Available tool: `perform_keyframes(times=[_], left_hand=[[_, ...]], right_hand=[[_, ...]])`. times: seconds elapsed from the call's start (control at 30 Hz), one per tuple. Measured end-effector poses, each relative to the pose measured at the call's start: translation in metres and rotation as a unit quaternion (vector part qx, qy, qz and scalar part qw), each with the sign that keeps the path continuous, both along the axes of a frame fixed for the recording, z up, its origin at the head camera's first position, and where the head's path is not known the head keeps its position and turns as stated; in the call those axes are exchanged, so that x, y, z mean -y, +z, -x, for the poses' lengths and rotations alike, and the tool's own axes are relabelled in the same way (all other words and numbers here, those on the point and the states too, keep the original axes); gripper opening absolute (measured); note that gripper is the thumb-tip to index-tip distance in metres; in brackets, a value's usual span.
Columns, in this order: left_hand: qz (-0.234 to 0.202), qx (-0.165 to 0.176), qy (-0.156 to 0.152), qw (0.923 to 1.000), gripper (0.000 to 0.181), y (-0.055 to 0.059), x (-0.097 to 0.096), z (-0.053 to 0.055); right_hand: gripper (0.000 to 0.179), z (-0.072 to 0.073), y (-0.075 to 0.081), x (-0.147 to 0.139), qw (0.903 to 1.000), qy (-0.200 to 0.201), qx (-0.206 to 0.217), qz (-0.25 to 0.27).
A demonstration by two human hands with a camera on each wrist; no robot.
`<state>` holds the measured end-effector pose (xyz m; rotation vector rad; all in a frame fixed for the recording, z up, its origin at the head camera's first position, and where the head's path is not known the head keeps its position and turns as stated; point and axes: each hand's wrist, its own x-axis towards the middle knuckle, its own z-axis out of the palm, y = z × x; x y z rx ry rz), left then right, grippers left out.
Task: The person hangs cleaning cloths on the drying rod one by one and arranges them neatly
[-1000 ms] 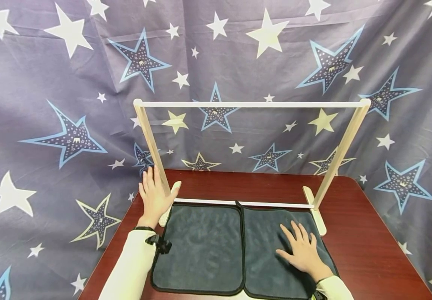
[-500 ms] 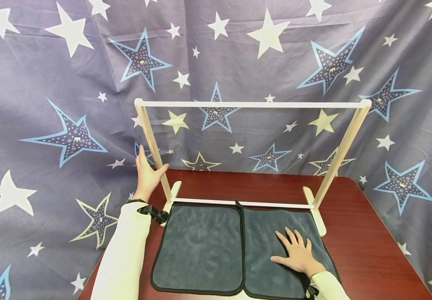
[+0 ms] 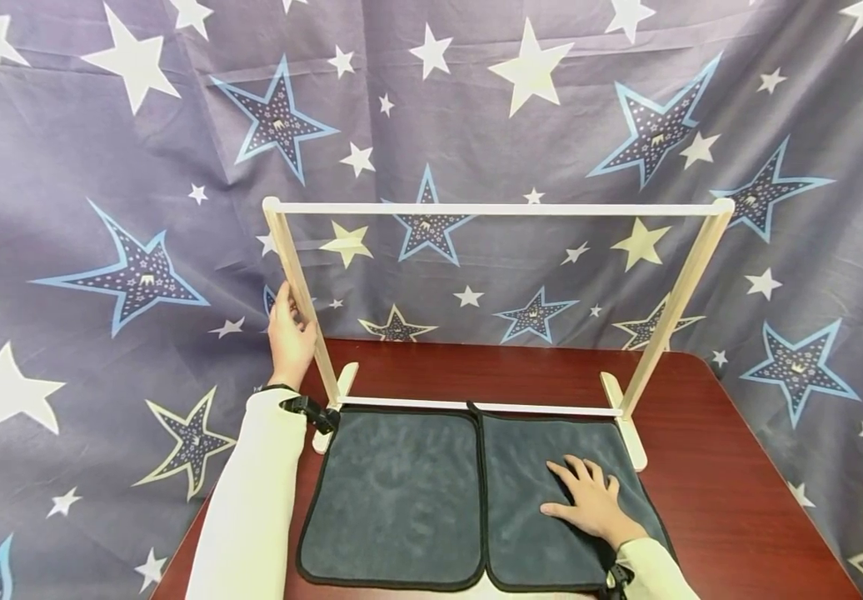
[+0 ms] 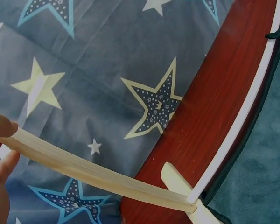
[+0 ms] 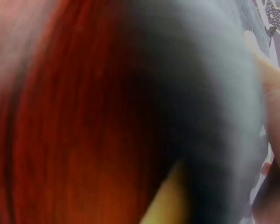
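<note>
A wooden rack (image 3: 499,209) with two slanted uprights and white bars stands on the table. My left hand (image 3: 292,337) holds its left post (image 3: 299,283) about midway up. In the left wrist view, a finger and thumb pinch that post (image 4: 84,170) from both sides. Two dark grey cloths with black edging lie side by side in front of the rack. Over the right cloth (image 3: 521,500) is my right hand (image 3: 589,500), fingers spread and slightly bent; whether it presses the fabric is hard to tell. The left cloth (image 3: 394,500) lies flat.
The reddish-brown table (image 3: 731,500) extends to the right of the cloths. Behind it hangs a grey curtain (image 3: 476,125) with star prints. The rack's feet, left (image 3: 347,379) and right (image 3: 630,433), stand at the cloths' far corners. Most of the right wrist view is blurred.
My left hand has moved up from beside the rack's left foot, and its fingers have closed round the left post. My right hand has shifted slightly left over the cloth.
</note>
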<state>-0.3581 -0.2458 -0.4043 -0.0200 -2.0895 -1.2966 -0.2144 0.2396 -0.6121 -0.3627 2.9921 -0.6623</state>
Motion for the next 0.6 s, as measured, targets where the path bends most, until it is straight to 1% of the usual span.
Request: perform_keyframes(times=[0.23,0.37,0.47,0.53,0.6], left_hand=[[0.02,0.007,0.031,0.9993,0.076,0.003,0.001,0.0047],[0.036,0.005,0.056,0.9978,0.073,0.0044,0.0,0.006],[0.052,-0.005,0.069,0.9962,0.068,0.005,-0.0004,0.0056],[0.062,-0.011,0.073,0.9953,0.065,0.0047,-0.0001,0.0057],[0.071,-0.017,0.075,0.9945,0.064,0.0041,0.0002,0.0062]], right_hand=[[0.072,0.0029,0.0006,-0.0006,0.9994,-0.009,-0.009,0.033],[0.063,0.0032,-0.0008,-0.0011,0.9985,-0.006,-0.028,0.046],[0.051,0.0031,-0.0025,0.0006,0.9965,-0.004,-0.062,0.056],[0.041,0.0032,-0.0036,0.0027,0.993,-0.004,-0.097,0.067],[0.027,0.004,-0.005,0.0051,0.9869,-0.003,-0.141,0.079]])
